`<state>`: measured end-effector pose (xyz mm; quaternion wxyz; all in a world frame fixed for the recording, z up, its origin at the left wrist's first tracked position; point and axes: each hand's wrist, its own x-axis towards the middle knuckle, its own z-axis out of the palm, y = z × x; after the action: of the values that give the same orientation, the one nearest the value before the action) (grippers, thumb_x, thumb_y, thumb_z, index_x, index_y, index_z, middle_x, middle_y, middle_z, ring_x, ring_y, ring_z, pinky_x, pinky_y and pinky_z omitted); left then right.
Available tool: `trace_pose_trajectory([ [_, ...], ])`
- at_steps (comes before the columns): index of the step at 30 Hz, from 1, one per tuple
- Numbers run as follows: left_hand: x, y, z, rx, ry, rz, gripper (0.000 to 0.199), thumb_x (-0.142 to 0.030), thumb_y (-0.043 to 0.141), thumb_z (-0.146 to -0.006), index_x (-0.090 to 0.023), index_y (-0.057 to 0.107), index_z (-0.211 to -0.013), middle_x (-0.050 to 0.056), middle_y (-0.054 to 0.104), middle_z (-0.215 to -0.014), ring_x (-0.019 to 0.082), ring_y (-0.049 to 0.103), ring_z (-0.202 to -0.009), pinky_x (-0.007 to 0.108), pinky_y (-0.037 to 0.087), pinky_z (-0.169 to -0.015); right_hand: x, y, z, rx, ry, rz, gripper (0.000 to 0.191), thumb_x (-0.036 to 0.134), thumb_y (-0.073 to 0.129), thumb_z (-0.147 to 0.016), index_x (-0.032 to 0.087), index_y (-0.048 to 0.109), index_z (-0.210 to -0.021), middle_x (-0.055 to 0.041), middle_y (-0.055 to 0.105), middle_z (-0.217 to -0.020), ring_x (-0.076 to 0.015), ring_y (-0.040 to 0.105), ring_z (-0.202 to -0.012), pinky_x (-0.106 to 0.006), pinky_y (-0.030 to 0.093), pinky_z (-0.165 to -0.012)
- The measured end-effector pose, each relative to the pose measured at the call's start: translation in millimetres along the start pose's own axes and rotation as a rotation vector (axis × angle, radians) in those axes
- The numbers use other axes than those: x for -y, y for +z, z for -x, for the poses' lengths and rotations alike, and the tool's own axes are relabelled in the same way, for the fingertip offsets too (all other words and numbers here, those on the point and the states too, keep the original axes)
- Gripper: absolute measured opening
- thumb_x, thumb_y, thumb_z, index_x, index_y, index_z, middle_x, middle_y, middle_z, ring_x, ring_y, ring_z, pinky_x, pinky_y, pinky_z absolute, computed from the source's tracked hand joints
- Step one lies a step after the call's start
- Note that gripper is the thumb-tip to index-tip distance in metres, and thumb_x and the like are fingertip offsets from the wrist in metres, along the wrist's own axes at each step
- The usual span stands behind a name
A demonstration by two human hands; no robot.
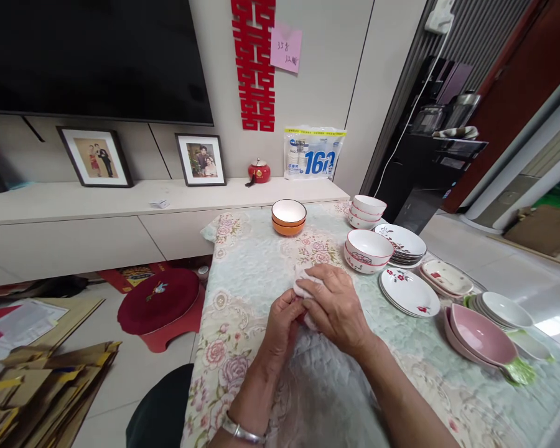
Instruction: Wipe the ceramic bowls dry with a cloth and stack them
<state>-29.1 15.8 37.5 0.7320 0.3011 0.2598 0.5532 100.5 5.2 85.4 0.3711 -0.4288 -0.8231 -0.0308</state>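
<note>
My right hand [338, 302] is closed over a crumpled white cloth [300, 284], above the near middle of the table. Close against it, my left hand [282, 320] has its fingers curled in a pinch. A bit of red or pink shows between the two hands. Whatever the cloth covers there is hidden by the fingers. Beyond my hands stand two stacked orange bowls [288, 229] with white insides. Nearest on the right are stacked white bowls with red rims [364, 264] and a pile of flower-patterned white plates [409, 292].
A floral quilted cloth [242, 280] covers the table. Pink leaf-shaped dishes [483, 336], pale bowls [506, 309] and rectangular plates [448, 277] line the right side. A red stool [161, 305] and flattened cardboard [46, 392] lie left. A white cabinet [98, 218] stands behind.
</note>
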Motion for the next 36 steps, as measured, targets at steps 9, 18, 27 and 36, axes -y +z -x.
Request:
trace_pose_trajectory([
  [9,2,-6.5,-1,-0.079,0.049,0.102,0.028,-0.021,0.071,-0.064,-0.017,0.045,-0.055,-0.005,0.045,-0.054,0.008,0.033,-0.053,0.023,0.029,-0.055,-55,32,15,-0.352,0.767,-0.941,0.035,0.051,0.054,-0.087,0.02,0.068,-0.095,-0.005,0.069,-0.095,-0.0227,0.062,-0.088,-0.035,0.046,-0.083],
  [18,1,-3.8,1,0.026,0.0,-0.025,0.029,-0.03,0.075,-0.067,-0.016,0.05,-0.064,-0.003,0.05,-0.06,0.009,0.038,-0.056,0.023,0.031,-0.057,-65,28,14,-0.451,0.895,-1.134,0.033,0.049,0.072,-0.07,0.019,0.059,-0.069,0.0021,0.058,-0.062,-0.0142,0.05,-0.057,-0.027,0.042,-0.055],
  [27,3,-11.5,1,0.107,0.052,-0.157,0.033,-0.035,0.075,-0.07,-0.017,0.048,-0.064,-0.005,0.044,-0.058,0.008,0.035,-0.055,0.023,0.027,-0.055,-43,6,14,-0.255,0.427,-0.5,0.027,0.036,0.048,-0.094,0.019,0.067,-0.103,-0.0068,0.068,-0.097,-0.0219,0.061,-0.091,-0.037,0.045,-0.083],
  [36,5,-8.9,2,0.141,0.036,-0.232,0.023,-0.034,0.074,-0.072,-0.016,0.059,-0.077,-0.002,0.054,-0.065,0.012,0.046,-0.062,0.025,0.036,-0.061,0,-5,1,-0.058,0.019,-0.044,0.021,0.025,0.051,-0.091,0.021,0.068,-0.104,-0.0078,0.068,-0.101,-0.0237,0.058,-0.096,-0.042,0.04,-0.087],
])
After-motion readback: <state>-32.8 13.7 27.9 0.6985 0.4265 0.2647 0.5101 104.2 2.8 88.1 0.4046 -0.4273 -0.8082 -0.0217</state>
